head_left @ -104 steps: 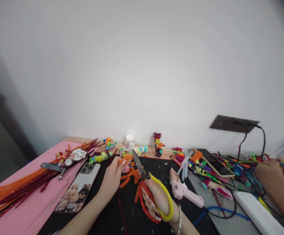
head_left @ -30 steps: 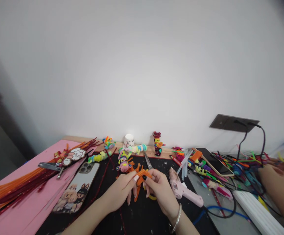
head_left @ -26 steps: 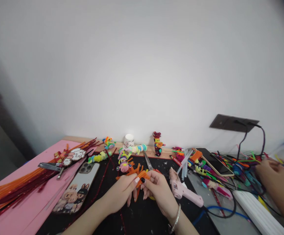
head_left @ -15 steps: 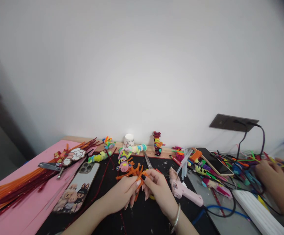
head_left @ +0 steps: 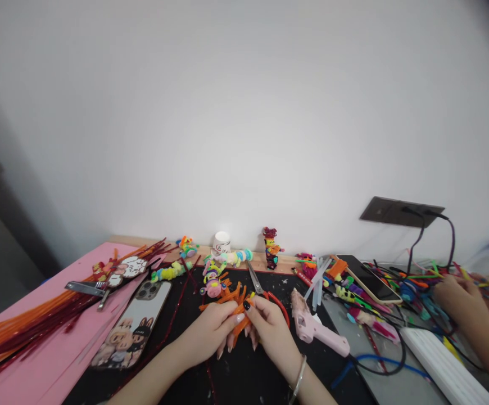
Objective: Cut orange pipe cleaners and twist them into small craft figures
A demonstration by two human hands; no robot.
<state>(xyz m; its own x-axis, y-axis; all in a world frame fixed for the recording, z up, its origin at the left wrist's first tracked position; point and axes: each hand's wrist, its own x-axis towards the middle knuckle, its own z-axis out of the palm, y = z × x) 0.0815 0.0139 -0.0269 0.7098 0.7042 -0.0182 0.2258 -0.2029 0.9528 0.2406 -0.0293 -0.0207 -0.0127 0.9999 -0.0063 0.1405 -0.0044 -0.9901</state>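
Note:
Both my hands meet over the black mat point(head_left: 244, 374) and pinch short orange pipe cleaners point(head_left: 239, 308). My left hand point(head_left: 213, 329) is closed on them from the left, its thumb on the orange bundle. My right hand point(head_left: 270, 329) grips the same pieces from the right, thumb with a dark nail on top. More orange ends spread out beyond the fingertips; the lower fingers partly hide the bundle. Just behind my right hand lie scissors point(head_left: 254, 279) with red handles, blades pointing away. A small pink and yellow pipe-cleaner figure point(head_left: 213, 286) is by the orange ends.
On the left, long orange and dark red pipe cleaners point(head_left: 54, 315) and a patterned phone point(head_left: 137, 323) lie. A pink glue gun point(head_left: 318, 329) is to the right, near glue sticks point(head_left: 318, 281) and a white power strip point(head_left: 442, 365). Another person's hands point(head_left: 466, 309) work at far right.
My right hand has shifted slightly down, uncovering more of the scissors' red handles. Both hands still grip the orange pieces. The other person's hand at right has moved slightly left.

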